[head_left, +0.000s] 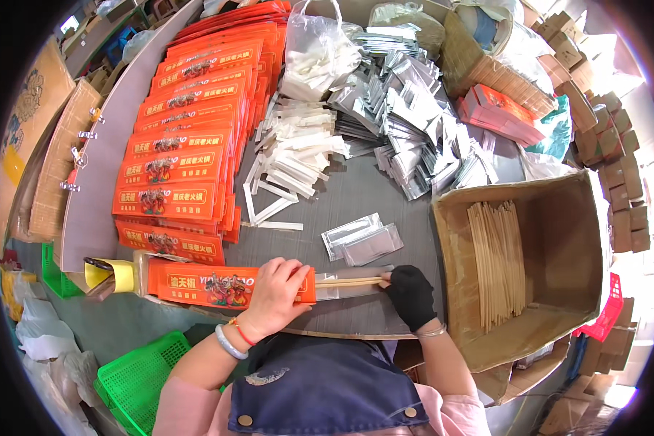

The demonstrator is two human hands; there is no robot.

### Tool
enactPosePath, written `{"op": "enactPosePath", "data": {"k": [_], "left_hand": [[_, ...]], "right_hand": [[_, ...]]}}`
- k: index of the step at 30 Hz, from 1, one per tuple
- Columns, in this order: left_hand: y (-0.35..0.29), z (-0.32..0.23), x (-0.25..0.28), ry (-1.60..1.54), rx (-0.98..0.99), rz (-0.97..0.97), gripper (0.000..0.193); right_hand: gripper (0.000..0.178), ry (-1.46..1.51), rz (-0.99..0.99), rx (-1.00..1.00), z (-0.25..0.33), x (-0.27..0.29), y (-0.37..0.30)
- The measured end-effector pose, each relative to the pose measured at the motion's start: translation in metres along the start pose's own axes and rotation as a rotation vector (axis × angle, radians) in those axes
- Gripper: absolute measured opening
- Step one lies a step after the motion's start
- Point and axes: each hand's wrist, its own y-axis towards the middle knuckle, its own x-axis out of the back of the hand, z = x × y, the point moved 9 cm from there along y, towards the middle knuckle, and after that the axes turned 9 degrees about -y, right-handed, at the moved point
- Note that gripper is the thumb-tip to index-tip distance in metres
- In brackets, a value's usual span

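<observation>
Bare left hand [275, 291] lies across a red sleeve [196, 284] at 8 o'clock in view, fingers bent, grip unclear | black-gloved right hand [410, 296], fingers closed on wooden chopsticks [350, 282] at 5 o'clock | grey surface [352, 195] bears white strips [301, 145] at 11, silvery packets [407, 109] at 1

I'm seeing pale-yellow Chinese characters and white Latin capitals running along the long, flat red sleeve [200, 285], the left hand [276, 292] covering part of them; matching lettering is repeating across the pile of overlapping red sleeves [185, 138] beyond.
</observation>
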Motion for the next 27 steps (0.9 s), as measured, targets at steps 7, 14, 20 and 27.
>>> {"op": "enactPosePath", "data": {"k": [7, 14, 20, 27], "left_hand": [[0.017, -0.011, -0.01, 0.0, -0.103, 0.032, 0.061], [0.045, -0.006, 0.031, 0.103, -0.202, 0.412, 0.024], [0.018, 0.046, 0.075, 0.222, 0.048, -0.201, 0.048], [-0.027, 0.063, 0.002, -0.075, 0.317, -0.199, 0.088]], "right_hand": [[0.059, 0.614, 0.104, 0.091, 0.104, -0.023, 0.013], [0.065, -0.135, -0.042, 0.101, 0.059, 0.037, 0.002], [0.063, -0.281, -0.153, 0.038, 0.059, 0.073, -0.015], [0.064, -0.307, -0.068, 0.104, 0.076, 0.062, -0.013]]}}
